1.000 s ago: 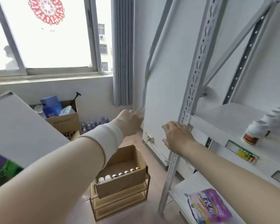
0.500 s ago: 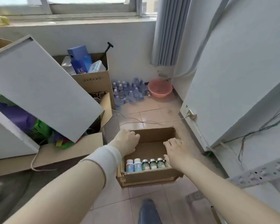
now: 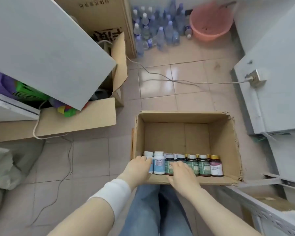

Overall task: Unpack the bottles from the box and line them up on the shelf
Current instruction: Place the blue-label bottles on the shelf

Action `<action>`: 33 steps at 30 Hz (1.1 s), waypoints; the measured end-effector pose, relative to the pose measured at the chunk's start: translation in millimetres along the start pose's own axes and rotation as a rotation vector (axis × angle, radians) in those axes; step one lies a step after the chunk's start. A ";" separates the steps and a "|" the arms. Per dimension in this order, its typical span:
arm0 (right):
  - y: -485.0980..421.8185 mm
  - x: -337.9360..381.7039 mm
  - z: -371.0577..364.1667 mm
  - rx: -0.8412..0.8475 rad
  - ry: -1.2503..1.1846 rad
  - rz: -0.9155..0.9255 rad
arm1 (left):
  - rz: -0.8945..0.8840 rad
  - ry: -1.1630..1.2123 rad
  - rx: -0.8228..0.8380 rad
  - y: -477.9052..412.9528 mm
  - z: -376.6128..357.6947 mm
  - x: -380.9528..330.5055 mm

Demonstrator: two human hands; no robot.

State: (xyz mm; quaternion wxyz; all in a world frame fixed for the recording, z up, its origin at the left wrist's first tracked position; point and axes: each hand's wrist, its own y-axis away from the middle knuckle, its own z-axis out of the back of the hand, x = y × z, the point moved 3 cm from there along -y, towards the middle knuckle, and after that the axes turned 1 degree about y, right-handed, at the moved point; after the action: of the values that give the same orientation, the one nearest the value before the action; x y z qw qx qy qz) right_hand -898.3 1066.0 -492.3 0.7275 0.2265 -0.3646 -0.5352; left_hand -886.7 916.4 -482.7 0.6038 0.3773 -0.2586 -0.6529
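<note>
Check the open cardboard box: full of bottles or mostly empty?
Mostly empty. The brown cardboard box holds small capped bottles only along its near wall; bare floor shows behind them.

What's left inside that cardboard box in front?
A row of bottles along the near wall of the box: white bottles left, dark green bottles middle, a gold-capped bottle right. More caps show behind. The left hand and right hand cover some, so no firm count.

Box (image 3: 186, 116) open on top, far part of its floor bare, so I've free room there. Bottles (image 3: 192, 165) packed side by side, touching, against near wall, no gaps between; I get in only from above. Shelf (image 3: 266, 182) frame close on right.
</note>
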 end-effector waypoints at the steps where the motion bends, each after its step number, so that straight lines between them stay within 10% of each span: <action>1: -15.7 -3.8 -5.4 -0.010 -0.012 -0.018 | -0.023 -0.007 0.010 -18.6 -2.5 0.9; 10: -136.6 -26.4 -57.2 0.107 0.002 -0.063 | -0.075 -0.304 0.247 -145.8 -28.1 27.5; 18: -154.2 -26.0 -68.7 0.172 -0.156 -0.081 | -0.022 -0.073 0.474 -167.2 -23.1 37.5; 33: -95.5 -50.9 -35.2 -0.029 -0.681 -0.139 | -0.039 0.454 0.114 -109.6 29.5 32.8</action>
State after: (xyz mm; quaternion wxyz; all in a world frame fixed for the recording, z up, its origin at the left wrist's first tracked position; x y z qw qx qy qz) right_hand -937.9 1081.0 -597.9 0.5291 0.0489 -0.5627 -0.6333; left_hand -975.1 895.7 -558.4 0.6112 0.5530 -0.1455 -0.5472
